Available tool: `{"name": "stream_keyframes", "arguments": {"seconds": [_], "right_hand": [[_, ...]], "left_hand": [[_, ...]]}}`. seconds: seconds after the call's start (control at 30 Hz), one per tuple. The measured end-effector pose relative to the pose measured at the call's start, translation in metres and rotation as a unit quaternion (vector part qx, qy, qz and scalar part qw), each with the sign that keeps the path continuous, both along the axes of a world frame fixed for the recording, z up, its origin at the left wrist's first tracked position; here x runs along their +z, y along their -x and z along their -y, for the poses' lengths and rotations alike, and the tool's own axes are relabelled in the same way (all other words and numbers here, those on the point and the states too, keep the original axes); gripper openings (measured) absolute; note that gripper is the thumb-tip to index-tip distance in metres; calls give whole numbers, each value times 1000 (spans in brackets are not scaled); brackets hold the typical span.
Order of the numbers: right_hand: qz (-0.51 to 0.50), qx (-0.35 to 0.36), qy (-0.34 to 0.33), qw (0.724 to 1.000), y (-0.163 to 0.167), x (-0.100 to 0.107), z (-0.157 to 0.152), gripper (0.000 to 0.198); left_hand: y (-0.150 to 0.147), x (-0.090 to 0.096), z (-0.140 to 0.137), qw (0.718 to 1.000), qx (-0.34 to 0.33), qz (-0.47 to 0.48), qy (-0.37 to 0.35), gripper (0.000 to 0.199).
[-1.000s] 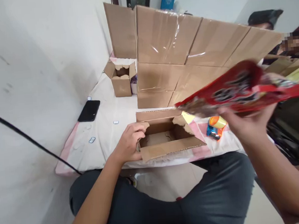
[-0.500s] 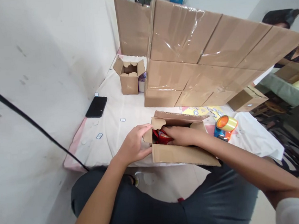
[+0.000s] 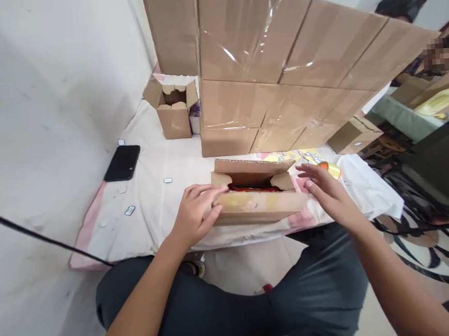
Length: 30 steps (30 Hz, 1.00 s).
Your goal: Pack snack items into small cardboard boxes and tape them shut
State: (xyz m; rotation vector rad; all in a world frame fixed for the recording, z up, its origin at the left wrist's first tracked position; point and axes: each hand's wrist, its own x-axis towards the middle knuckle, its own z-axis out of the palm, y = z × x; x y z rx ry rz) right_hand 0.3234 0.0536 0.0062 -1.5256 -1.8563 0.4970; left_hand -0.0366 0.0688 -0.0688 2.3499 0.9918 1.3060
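Observation:
An open cardboard box lies in front of me with its front flap raised, and red packets show inside it. My left hand is at the box's left end, fingers over the corner and thumb against the front flap. Just off the right end, my right hand is spread and holds nothing. Behind that hand, a tape dispenser with a yellow roll is partly hidden.
Taped cardboard boxes form a wall behind. A small open box and a black phone are on the left of the white-covered table. Another carton stands at right, with people beyond.
My right hand has come out of the box and moved to its right end, with nothing in it. The front flap has swung up. My left hand remains at the left end.

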Motion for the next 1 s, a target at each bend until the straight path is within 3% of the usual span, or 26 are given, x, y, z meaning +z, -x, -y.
{"name": "stream_keyframes", "arguments": {"seconds": [0.07,0.13,0.23,0.37,0.43,0.5,0.6,0.7,0.8,0.9,1.0], "right_hand": [[-79,38,-8,996,1,-11,-4,54],[-128,87,-26,988,6,-14,-6,57],[-147,130,-67,978,15,-12,-6,49],[23,180,-76,980,21,-13,0,29],[93,189,-70,975,21,-16,4,29],[101,183,-78,975,18,-20,9,34],[82,124,-131,980,4,-24,16,41],[37,-34,-203,978,-29,-31,19,38],[-51,-187,-236,952,-78,-46,12,34],[-182,-258,-208,926,-126,-68,-6,44],[-273,-267,-145,913,-155,-91,-27,53]], "left_hand": [[-10,-4,0,994,64,75,50,62],[-15,-7,0,990,84,97,60,73],[-16,-8,-1,996,72,53,22,65],[-11,-3,-3,999,37,-26,-25,38],[-9,-1,-3,996,12,-74,-50,27],[-10,-1,-4,991,11,-106,-75,30],[-12,-1,-3,986,36,-125,-106,39],[-14,1,-2,981,46,-128,-140,40],[-15,4,0,977,39,-132,-164,39],[-16,4,0,975,39,-138,-168,37],[-17,3,-1,976,46,-142,-159,33]]}}
